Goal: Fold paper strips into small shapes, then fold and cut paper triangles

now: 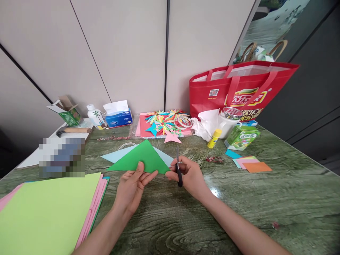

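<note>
A green sheet of paper folded into a triangle (142, 157) is pinched in my left hand (132, 187), thumb on top and fingers beneath. My right hand (190, 175) is closed around a pair of scissors (180, 177) with black handles, their blades pointing away from me. Its fingertips also touch the right corner of the green triangle. Behind the green piece lies a light blue folded paper (114, 156), partly covered by it. A pink paper star shape (173, 137) lies farther back on the table.
Stacked coloured paper (50, 212) covers the front left. Behind stand a tissue box (118, 118), a white bottle (96, 117), colourful paper stars (164, 122), a yellow glue stick (214, 138), a white mug (228, 124), a green carton (242, 138) and a red bag (209, 94). Small paper pieces (257, 167) lie right.
</note>
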Available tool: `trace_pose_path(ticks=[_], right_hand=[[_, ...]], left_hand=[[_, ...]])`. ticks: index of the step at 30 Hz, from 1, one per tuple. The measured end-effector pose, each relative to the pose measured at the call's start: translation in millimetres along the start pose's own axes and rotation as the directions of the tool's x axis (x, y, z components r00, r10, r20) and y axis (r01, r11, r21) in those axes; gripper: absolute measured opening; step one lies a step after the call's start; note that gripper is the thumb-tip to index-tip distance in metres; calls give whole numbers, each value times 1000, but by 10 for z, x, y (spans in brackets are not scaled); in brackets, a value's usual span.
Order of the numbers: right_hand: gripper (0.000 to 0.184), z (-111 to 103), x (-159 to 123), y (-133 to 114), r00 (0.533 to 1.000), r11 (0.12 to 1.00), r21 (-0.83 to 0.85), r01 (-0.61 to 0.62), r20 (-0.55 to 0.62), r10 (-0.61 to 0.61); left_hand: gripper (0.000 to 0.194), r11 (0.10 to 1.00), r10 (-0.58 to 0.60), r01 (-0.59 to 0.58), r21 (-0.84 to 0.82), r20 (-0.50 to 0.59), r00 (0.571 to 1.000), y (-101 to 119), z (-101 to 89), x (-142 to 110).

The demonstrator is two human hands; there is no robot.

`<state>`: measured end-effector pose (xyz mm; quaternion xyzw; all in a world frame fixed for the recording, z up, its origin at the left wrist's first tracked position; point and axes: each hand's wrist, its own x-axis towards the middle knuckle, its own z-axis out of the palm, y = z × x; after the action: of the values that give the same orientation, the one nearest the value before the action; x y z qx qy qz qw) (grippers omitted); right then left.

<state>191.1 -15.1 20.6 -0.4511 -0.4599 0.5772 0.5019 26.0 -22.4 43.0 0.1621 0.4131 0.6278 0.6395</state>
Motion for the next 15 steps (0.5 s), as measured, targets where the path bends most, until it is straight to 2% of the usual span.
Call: trace_pose_path(ticks=[3, 7, 11, 15], right_hand=[[41, -34, 31, -30, 1000, 997, -70, 28, 13, -27], [43, -12, 50, -187, 991, 991, -31, 133, -29, -134], [40, 53, 30, -298, 989, 990, 41, 134, -73, -131], [38, 74, -4, -282, 983, 989, 63, 133, -133, -124]], left_hand=[[27, 998, 16, -18, 66, 43, 999, -16, 21, -50], [25, 988, -13, -1, 154, 87, 996, -80, 47, -137], [25, 974, -80, 52, 223, 116, 990, -167, 41, -191], [29, 967, -65, 32, 252, 126, 990, -203, 30, -201]])
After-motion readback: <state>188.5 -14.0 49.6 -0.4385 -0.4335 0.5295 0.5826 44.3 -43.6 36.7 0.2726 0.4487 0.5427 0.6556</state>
